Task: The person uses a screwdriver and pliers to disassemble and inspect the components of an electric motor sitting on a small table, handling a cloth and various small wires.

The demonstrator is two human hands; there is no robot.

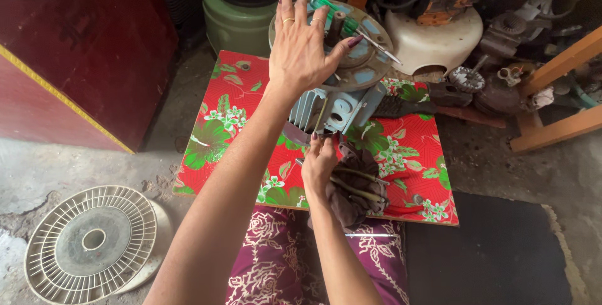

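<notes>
The pale blue motor [338, 101] lay tilted on the red flowered board [414, 154], its round end plate [364, 60] facing up and away from me. My left hand [301, 51] was spread flat against that plate, fingers open and gripping nothing, the thumb stretched toward the short shaft [336, 26] at the centre. A green-handled screwdriver [351, 26] rested across the plate just beside my fingertips. Below the motor, my right hand [318, 167] was curled at its near underside, closed on a dark bundle of cloth and wires [354, 189] that hung down toward my lap. A white fan grille [88, 242] lay on the concrete floor [37, 167], well apart to my left.
</notes>
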